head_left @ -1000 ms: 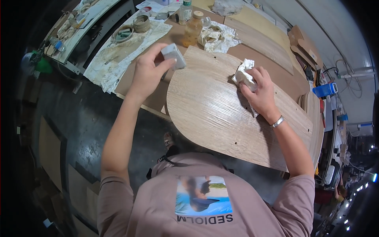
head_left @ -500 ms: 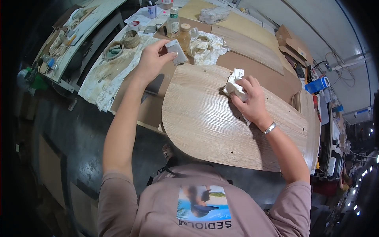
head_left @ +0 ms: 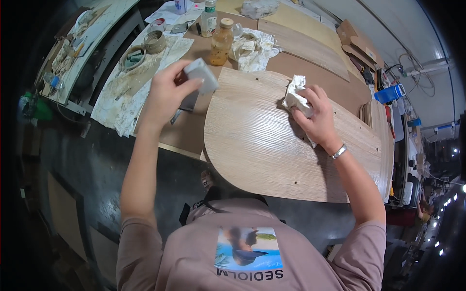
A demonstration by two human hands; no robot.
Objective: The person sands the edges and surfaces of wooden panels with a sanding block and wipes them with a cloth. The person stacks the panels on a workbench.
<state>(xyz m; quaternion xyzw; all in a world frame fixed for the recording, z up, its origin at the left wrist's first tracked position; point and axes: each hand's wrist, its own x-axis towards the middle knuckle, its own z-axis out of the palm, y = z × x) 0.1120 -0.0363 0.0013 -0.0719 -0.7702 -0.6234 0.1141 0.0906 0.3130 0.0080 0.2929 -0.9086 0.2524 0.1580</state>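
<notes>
A light wood-grain panel (head_left: 272, 145) with a rounded near end lies on the bench. My right hand (head_left: 318, 119) presses a crumpled white cloth (head_left: 295, 97) onto its far part. Left of the panel's far corner, my left hand (head_left: 167, 94) holds a small grey block (head_left: 201, 75) just above the brown bench top. A dark flat tool (head_left: 187, 104) lies under that hand.
An amber bottle (head_left: 221, 42), a clear bottle (head_left: 208, 12) and a white rag (head_left: 255, 46) stand behind the panel. Stained paper (head_left: 128, 92), tape rolls (head_left: 154, 41) and small tools lie at left. More boards (head_left: 310, 41) and a blue container (head_left: 391, 92) lie at right.
My left hand with the grey block has stayed near the panel's far left corner. My right hand has slid the cloth a little toward the left on the panel.
</notes>
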